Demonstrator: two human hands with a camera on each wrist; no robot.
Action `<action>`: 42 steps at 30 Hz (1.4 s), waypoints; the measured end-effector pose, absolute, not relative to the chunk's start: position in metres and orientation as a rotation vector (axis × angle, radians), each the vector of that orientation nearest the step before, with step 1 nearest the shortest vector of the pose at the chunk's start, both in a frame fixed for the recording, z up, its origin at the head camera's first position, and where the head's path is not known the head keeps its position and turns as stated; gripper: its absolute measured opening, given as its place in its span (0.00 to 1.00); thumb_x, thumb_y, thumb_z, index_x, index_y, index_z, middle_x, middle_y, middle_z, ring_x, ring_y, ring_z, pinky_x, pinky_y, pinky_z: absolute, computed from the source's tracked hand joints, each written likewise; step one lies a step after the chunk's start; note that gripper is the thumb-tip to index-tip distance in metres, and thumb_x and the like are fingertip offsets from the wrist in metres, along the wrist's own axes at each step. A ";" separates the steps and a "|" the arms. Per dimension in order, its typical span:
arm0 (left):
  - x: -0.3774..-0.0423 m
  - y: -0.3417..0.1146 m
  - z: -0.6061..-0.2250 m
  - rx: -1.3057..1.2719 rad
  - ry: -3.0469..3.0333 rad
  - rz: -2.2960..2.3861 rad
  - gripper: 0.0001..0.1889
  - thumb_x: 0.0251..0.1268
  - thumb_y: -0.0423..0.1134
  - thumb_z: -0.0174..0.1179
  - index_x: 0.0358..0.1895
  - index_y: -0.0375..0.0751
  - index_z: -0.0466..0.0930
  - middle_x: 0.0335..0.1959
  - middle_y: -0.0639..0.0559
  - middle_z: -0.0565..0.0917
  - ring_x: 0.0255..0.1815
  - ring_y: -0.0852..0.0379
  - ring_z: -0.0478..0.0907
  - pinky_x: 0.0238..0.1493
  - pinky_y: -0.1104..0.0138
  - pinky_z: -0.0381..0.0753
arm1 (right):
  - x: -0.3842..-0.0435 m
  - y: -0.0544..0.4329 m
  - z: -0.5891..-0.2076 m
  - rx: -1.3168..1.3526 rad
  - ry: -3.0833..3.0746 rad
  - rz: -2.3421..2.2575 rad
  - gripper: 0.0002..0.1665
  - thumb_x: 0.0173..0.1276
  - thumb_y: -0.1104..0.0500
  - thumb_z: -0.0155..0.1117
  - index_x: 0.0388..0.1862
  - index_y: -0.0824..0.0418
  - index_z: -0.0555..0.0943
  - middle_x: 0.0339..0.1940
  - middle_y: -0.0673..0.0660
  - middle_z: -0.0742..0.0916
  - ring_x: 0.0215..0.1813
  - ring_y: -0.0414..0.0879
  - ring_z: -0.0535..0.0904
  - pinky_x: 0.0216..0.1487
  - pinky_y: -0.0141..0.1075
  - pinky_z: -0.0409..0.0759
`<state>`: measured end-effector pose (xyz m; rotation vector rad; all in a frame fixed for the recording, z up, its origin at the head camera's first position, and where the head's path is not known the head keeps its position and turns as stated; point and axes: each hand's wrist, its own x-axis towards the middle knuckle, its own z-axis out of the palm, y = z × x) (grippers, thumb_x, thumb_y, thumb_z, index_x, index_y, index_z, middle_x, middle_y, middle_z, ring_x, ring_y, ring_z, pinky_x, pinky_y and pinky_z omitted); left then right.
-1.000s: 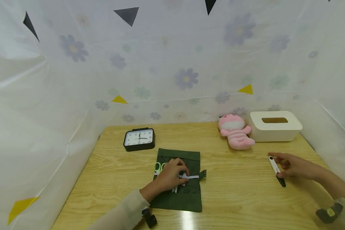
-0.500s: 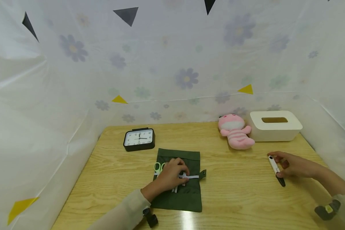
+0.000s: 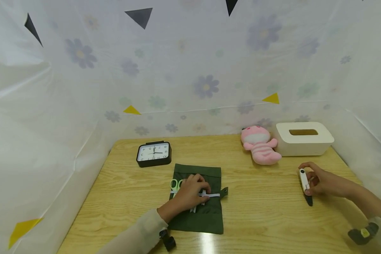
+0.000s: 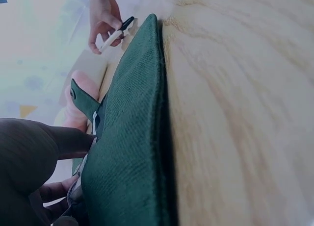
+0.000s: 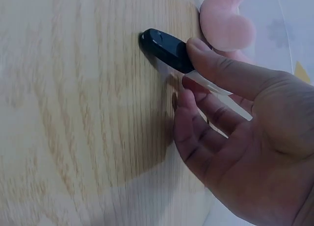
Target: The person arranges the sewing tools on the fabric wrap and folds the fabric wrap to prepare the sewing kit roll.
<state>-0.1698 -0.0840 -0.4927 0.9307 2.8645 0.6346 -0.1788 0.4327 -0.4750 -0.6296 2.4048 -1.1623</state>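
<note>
A dark green fabric tool roll point(image 3: 198, 224) lies spread on the table, with a white elastic strap point(image 3: 214, 195) across it. Light green scissors point(image 3: 174, 184) are tucked under the strap's left part. My left hand point(image 3: 190, 192) rests over the roll, thumb and fingertips pinching the strap; its palm covers part of what is tucked there. Off to the right, my right hand point(image 3: 328, 183) holds a slim white tool with a black end point(image 3: 304, 183) between thumb and fingers. In the right wrist view the black end point(image 5: 167, 49) points away from the thumb, close above the wood.
A black-framed clock point(image 3: 153, 154) stands back left. At the back right, a pink plush toy point(image 3: 261, 146) leans by a white tissue box point(image 3: 304, 144). The roll's snap tab point(image 3: 224, 192) sticks out to the right. Patterned white sheeting surrounds the wooden table point(image 3: 257, 211).
My right hand has turned the white tool: its white end has swung slightly right and now stands more in line with the view. My left hand has barely moved.
</note>
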 end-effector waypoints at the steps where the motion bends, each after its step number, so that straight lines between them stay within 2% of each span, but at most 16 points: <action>1: -0.170 -0.084 -0.492 0.932 2.866 0.632 0.04 0.66 0.49 0.72 0.39 0.63 0.86 0.48 0.59 0.75 0.45 0.60 0.66 0.47 0.60 0.64 | -0.179 0.432 -0.474 -0.641 2.378 -1.193 0.44 0.69 0.66 0.71 0.71 0.52 0.53 0.36 0.54 0.79 0.33 0.40 0.78 0.32 0.34 0.75; 5: -0.169 -0.082 -0.490 0.945 2.870 0.604 0.04 0.66 0.49 0.72 0.39 0.63 0.86 0.47 0.59 0.75 0.44 0.60 0.65 0.45 0.61 0.63 | -0.178 0.427 -0.474 -0.659 2.259 -1.305 0.42 0.72 0.69 0.66 0.70 0.39 0.54 0.35 0.52 0.79 0.36 0.40 0.80 0.34 0.35 0.79; 9: -0.169 -0.081 -0.489 0.958 2.881 0.565 0.04 0.66 0.50 0.72 0.39 0.62 0.86 0.47 0.59 0.74 0.44 0.60 0.65 0.44 0.62 0.62 | -0.177 0.418 -0.473 -0.679 2.162 -1.386 0.40 0.75 0.71 0.61 0.69 0.37 0.54 0.36 0.58 0.81 0.40 0.46 0.86 0.39 0.40 0.86; 12: -0.169 -0.079 -0.489 0.969 2.891 0.548 0.03 0.67 0.50 0.71 0.39 0.62 0.87 0.46 0.59 0.75 0.44 0.60 0.65 0.45 0.62 0.64 | -0.177 0.410 -0.470 -0.697 2.140 -1.404 0.38 0.77 0.70 0.58 0.70 0.40 0.53 0.36 0.62 0.81 0.40 0.51 0.88 0.40 0.44 0.87; 18: -0.170 -0.075 -0.489 0.979 2.892 0.544 0.03 0.67 0.49 0.72 0.38 0.61 0.87 0.46 0.60 0.75 0.47 0.60 0.67 0.47 0.61 0.67 | -0.175 0.383 -0.458 -0.656 2.135 -1.407 0.34 0.78 0.67 0.59 0.69 0.45 0.54 0.38 0.65 0.81 0.43 0.53 0.89 0.42 0.47 0.87; 24: -0.170 -0.073 -0.489 0.970 2.879 0.545 0.03 0.67 0.48 0.72 0.36 0.61 0.86 0.46 0.60 0.77 0.51 0.57 0.70 0.50 0.58 0.69 | -0.176 0.350 -0.449 -0.625 2.153 -1.408 0.37 0.77 0.65 0.62 0.71 0.61 0.49 0.41 0.67 0.82 0.45 0.50 0.88 0.43 0.48 0.87; 27: -0.170 -0.072 -0.490 0.958 2.878 0.527 0.05 0.67 0.48 0.71 0.34 0.61 0.84 0.46 0.61 0.77 0.55 0.56 0.71 0.53 0.55 0.71 | -0.178 0.334 -0.445 -0.601 2.148 -1.419 0.39 0.77 0.65 0.62 0.72 0.66 0.47 0.44 0.69 0.82 0.46 0.50 0.87 0.44 0.49 0.88; 31: -0.171 -0.071 -0.492 0.946 2.879 0.503 0.07 0.67 0.47 0.71 0.33 0.61 0.81 0.47 0.61 0.78 0.58 0.55 0.72 0.55 0.53 0.71 | -0.182 0.312 -0.439 -0.586 2.189 -1.408 0.42 0.77 0.63 0.63 0.76 0.66 0.47 0.49 0.72 0.80 0.45 0.51 0.87 0.43 0.50 0.88; 35: -0.171 -0.070 -0.492 0.946 2.880 0.494 0.08 0.67 0.47 0.71 0.33 0.60 0.80 0.48 0.60 0.79 0.58 0.55 0.72 0.53 0.55 0.70 | -0.189 0.288 -0.436 -0.611 2.248 -1.391 0.40 0.76 0.63 0.65 0.75 0.65 0.52 0.45 0.70 0.80 0.43 0.52 0.86 0.42 0.48 0.88; 38: -0.171 -0.070 -0.492 0.939 2.880 0.503 0.08 0.67 0.47 0.72 0.33 0.59 0.80 0.48 0.60 0.80 0.58 0.55 0.72 0.53 0.55 0.70 | -0.195 0.271 -0.435 -0.626 2.256 -1.415 0.36 0.74 0.64 0.66 0.71 0.64 0.56 0.37 0.67 0.80 0.41 0.54 0.86 0.41 0.50 0.88; 42: -0.170 -0.069 -0.492 0.931 2.883 0.513 0.08 0.67 0.47 0.72 0.32 0.59 0.80 0.48 0.60 0.80 0.58 0.55 0.73 0.54 0.54 0.71 | -0.202 0.251 -0.432 -0.578 2.250 -1.481 0.39 0.73 0.63 0.68 0.74 0.62 0.55 0.38 0.67 0.82 0.40 0.57 0.87 0.42 0.55 0.87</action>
